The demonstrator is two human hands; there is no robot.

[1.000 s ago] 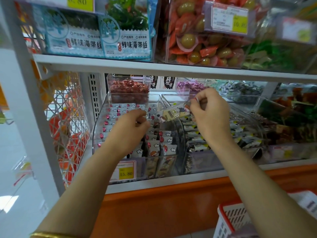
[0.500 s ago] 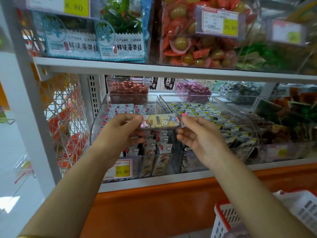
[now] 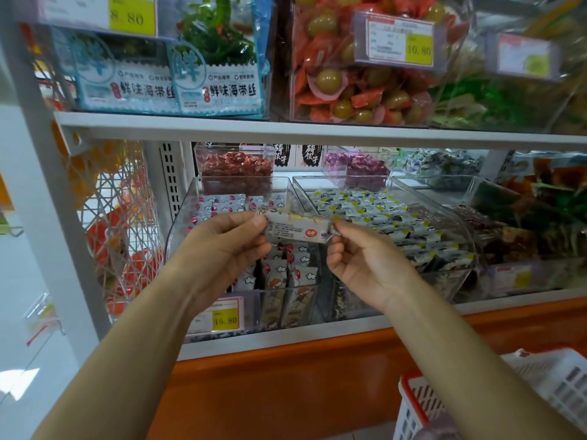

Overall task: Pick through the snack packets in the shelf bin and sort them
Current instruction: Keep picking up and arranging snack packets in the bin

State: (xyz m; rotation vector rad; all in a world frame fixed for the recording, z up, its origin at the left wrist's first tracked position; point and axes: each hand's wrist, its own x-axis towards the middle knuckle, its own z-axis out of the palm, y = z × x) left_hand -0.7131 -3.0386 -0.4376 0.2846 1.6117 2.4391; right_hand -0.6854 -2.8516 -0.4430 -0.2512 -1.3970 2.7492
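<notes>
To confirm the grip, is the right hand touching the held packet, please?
Touching: the head view shows the right hand pinching the packet at its end.

Above left bin (image 3: 178,227) and right bin (image 3: 451,217): an open gap is running beneath the upper shelf (image 3: 286,131).
Left bin front: left hand (image 3: 222,249), right hand (image 3: 365,265) and the packet (image 3: 298,231) pinched between them are blocking entry.
Left bin back: a clear box (image 3: 235,166) of red sweets is standing there.
</notes>
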